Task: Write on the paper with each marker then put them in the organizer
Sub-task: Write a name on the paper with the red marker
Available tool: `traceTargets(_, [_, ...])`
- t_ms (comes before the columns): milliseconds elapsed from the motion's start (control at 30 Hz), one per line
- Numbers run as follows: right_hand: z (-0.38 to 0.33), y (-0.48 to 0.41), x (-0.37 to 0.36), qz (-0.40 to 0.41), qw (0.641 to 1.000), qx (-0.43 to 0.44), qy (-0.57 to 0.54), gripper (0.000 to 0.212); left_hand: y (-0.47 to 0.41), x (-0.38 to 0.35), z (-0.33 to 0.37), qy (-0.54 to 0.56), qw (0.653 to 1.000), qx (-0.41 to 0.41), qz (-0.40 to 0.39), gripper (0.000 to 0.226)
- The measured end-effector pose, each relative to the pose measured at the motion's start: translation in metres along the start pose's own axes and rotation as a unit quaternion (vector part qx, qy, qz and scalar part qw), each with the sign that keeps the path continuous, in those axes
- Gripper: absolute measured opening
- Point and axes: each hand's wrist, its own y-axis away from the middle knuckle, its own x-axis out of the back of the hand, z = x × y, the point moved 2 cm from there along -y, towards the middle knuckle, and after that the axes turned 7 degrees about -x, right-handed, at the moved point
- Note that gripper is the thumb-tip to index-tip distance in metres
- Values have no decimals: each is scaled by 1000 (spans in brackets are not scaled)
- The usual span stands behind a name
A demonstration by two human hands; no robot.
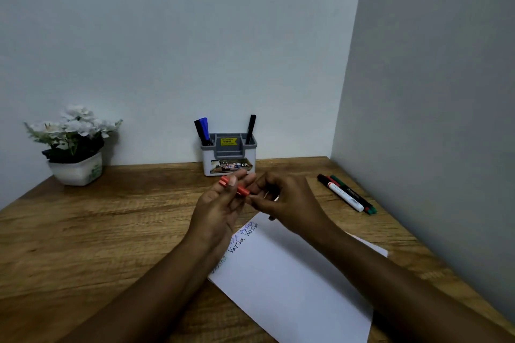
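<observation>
My left hand (220, 203) pinches a red marker cap (234, 186) between thumb and fingers, above the table. My right hand (278, 198) is curled right beside it and grips something mostly hidden in the fist, likely the marker's body. Below both hands lies white paper (292, 281) with a few handwritten words near its upper left edge. The grey-and-white organizer (229, 154) stands at the back against the wall, with a blue and a black marker (203, 131) in its left slot and a black marker (250, 128) in its right slot.
Three markers (347, 194), one white-bodied, one red and one green, lie together near the right wall. A white pot of white flowers (75, 147) stands at the back left. The wooden table (97, 231) meets walls behind and on the right.
</observation>
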Motion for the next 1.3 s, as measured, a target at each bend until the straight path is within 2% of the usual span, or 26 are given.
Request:
traceTargets(233, [-8,-5,-4,-13,999,41,23,7,-3,-1,3,32,996,-37,72,24])
traceTargets(400, [-10,-6,-5,6,994,72,88,21,-2,1,1,16,993,-53,103,23])
traceTargets(500, [-13,-6,-9,23,981,119,154,10,-1,0,-2,23,991,-53,117,23])
traceTargets(667, [-16,-5,-12,23,967,156,202,8,0,-1,-1,26,988,-58,143,23])
traceTargets(767, [-16,-5,-12,2,977,119,174,11,-1,-2,-4,10,986,-51,161,23])
traceTargets(867, [-5,-2,0,-40,996,1,76,13,-18,32,17,120,957,-68,254,27])
traceTargets(933, [2,-1,12,-49,997,-65,16,12,-28,60,37,110,942,-111,295,28])
traceTargets(1033, [6,-5,23,-55,991,-111,-50,8,-27,58,34,46,961,-118,247,23])
traceTargets(1133, [12,-5,27,-88,979,-127,-135,15,-23,37,26,-134,978,-102,120,18])
traceTargets(1167, [15,-4,30,-96,973,-128,-164,18,-21,34,27,-210,971,-103,57,18])
traceTargets(1200, [16,-5,32,-97,966,-129,-201,19,-18,31,29,-300,947,-116,-18,17])
traceTargets(1233, [18,-6,35,-91,955,-135,-249,20,-13,30,31,-407,898,-135,-101,15])
traceTargets(1300, [21,-9,39,-75,908,-159,-379,28,-2,24,31,-617,731,-153,-248,19])
